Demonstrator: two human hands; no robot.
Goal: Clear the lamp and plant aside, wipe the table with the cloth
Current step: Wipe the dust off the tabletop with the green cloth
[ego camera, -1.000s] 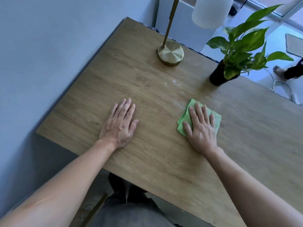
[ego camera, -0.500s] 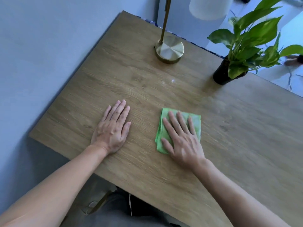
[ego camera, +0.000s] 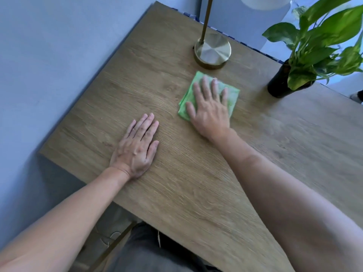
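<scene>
We look down on a rectangular bench (ego camera: 196, 183) with a light brown wood-grain top. Our left hand (ego camera: 136, 148) lies flat on it, palm down, close to the near edge and not far from the left edge. Its fingers are straight and almost together, the thumb is beside them, and it holds nothing.

Our right hand (ego camera: 209, 107) is further from us, in the middle part of the bench toward the far edge. It presses flat on a folded square cloth of bright green fabric (ego camera: 231, 95). The fingers are spread open over the cloth and do not pinch it; the palm covers the near part of the cloth, and the green fabric shows around the fingertips and at the left and right of the hand. The picture is a little blurred around this hand.

Just beyond the cloth, near the far edge, stands a lamp with a round brass-coloured metal base (ego camera: 213, 50) and a thin brass stem that goes up out of view. The far corner of the cloth is just beside the base, and we cannot tell whether they touch. The bottom of a white shade shows at the top of the picture.

To the right of the lamp, also at the far edge, stands a plant with broad green leaves in a dark glossy pot (ego camera: 279, 83). It is upright and apart from the cloth.

A pale blue wall (ego camera: 59, 55) runs along the left edge of the bench.
</scene>
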